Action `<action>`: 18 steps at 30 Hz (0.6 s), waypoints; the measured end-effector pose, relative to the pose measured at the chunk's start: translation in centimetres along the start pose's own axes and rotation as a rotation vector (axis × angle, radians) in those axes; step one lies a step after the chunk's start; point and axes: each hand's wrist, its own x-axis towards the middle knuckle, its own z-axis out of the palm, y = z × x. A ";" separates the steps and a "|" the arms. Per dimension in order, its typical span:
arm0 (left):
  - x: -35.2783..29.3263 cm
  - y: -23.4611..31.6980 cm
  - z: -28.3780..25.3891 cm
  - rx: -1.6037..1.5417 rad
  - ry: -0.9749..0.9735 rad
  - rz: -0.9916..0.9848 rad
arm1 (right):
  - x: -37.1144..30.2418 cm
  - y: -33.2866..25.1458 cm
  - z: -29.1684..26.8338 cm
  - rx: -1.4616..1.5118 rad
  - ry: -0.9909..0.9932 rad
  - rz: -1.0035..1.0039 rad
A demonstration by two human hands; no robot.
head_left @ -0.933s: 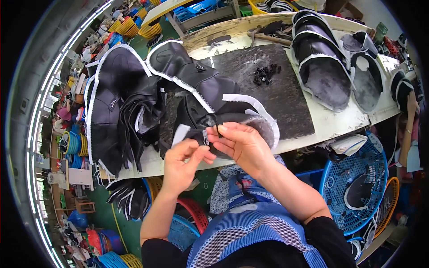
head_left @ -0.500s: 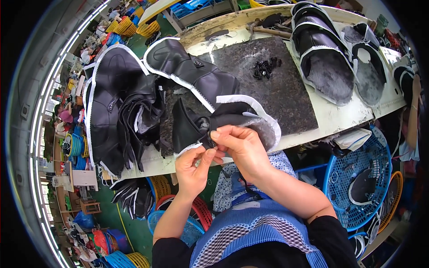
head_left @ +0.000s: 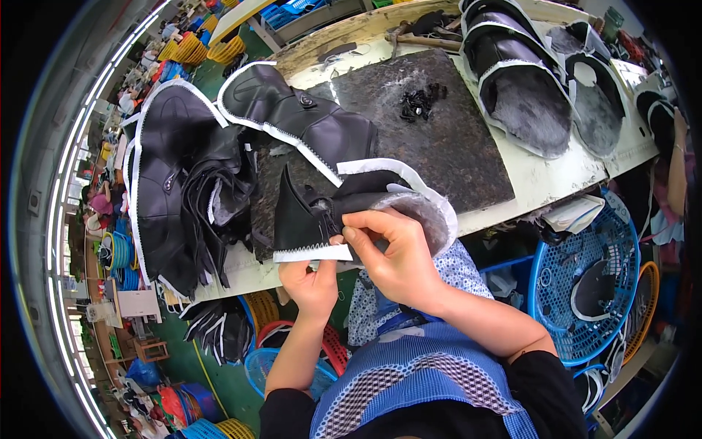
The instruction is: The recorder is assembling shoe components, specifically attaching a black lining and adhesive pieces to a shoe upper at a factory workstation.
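Observation:
A black leather boot upper with grey fur lining and white edging is in front of me at the table's near edge. My left hand grips it from below, with most of the fingers hidden behind the white-edged flap. The thumb and forefinger of my right hand are pinched together at the zipper strip in the middle of this upper; what they hold is too small to make out. Another black boot upper with a small buckle-like ornament lies just beyond. Several small shiny black pieces are piled on the dark stone slab.
More black uppers are heaped on the left of the table. Fur-lined uppers stand nested at the far right. A blue plastic basket is below the table's right edge. Another person's arm shows at the far right.
The upper's left flap has turned, so its white edge now lies straight across my left fingers. My left hand has shifted lower under it. My right hand still pinches at the zipper strip.

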 end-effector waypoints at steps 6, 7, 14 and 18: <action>0.0 1.5 1.1 -0.372 -0.018 -0.273 | 0.0 0.2 -0.2 0.021 0.048 -0.014; 0.1 1.8 1.3 -0.359 -0.015 -0.261 | 0.0 0.4 -0.2 0.056 0.059 -0.015; 1.7 3.0 2.2 -0.262 -0.122 -0.252 | 0.7 -1.3 -3.3 0.162 -0.074 0.169; 2.9 4.4 1.4 -0.206 -0.272 -0.246 | 1.9 -3.6 -5.2 -0.439 0.029 -0.424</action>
